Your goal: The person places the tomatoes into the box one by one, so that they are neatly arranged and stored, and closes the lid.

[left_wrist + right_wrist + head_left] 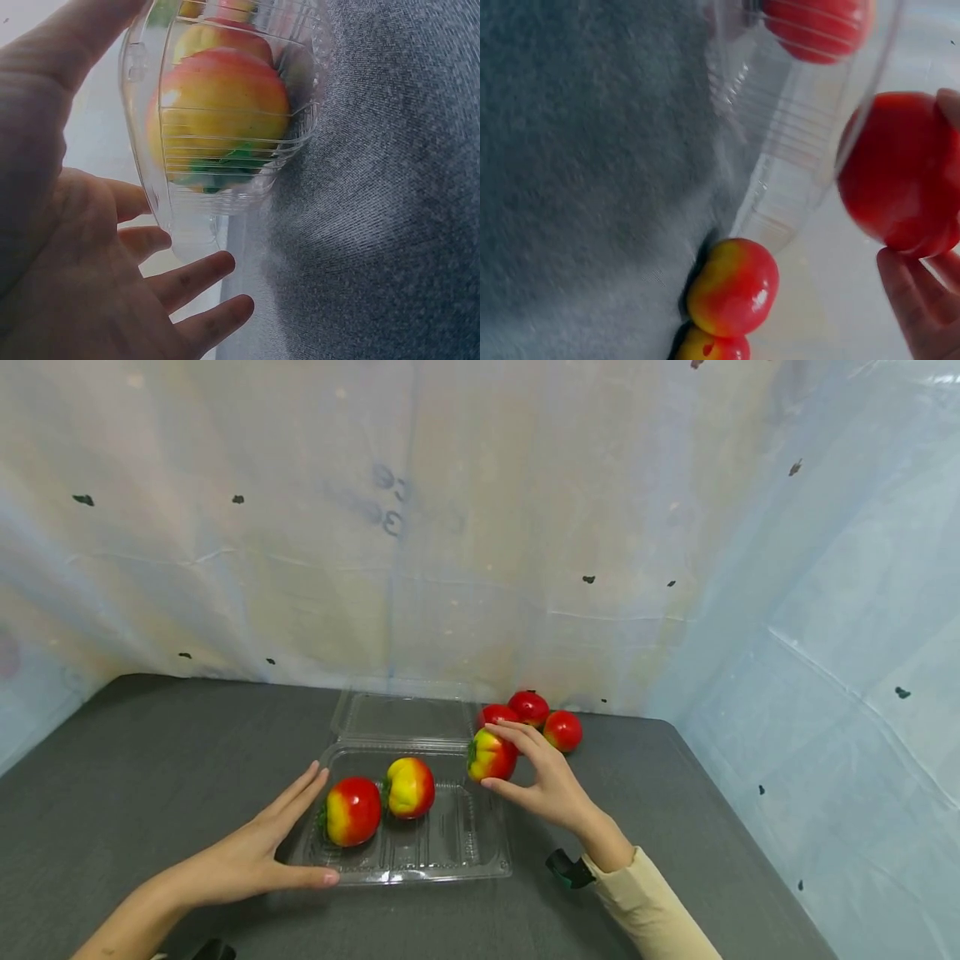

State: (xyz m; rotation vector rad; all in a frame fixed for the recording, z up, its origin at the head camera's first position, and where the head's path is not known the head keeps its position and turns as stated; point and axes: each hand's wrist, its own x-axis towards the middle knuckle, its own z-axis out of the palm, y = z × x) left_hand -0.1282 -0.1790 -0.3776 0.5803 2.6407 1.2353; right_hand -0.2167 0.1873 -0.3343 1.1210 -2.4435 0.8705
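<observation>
My right hand [551, 785] holds a glossy red-and-yellow fruit [492, 755] with a green leafy top, between thumb and fingers. In the head view this fruit is over the right rim of a clear plastic clamshell box [450, 860]; the right wrist view shows the held fruit [900, 172] above the box wall. Two similar fruits, one redder [354, 812] and one yellower [410, 787], sit in the left part of the box. My left hand [255, 856] is spread at the box's left side, fingers extended, holding nothing; in the left wrist view its fingers [199, 277] are close beside the rim.
The box's lid [408, 717] lies folded back towards the rear sheet. Right of it, several red fruits [562, 731] cluster at the back of the grey tabletop [622, 827]. Plastic sheeting [480, 527] hangs behind and at the sides. A black wrist strap [568, 868] is on my right wrist.
</observation>
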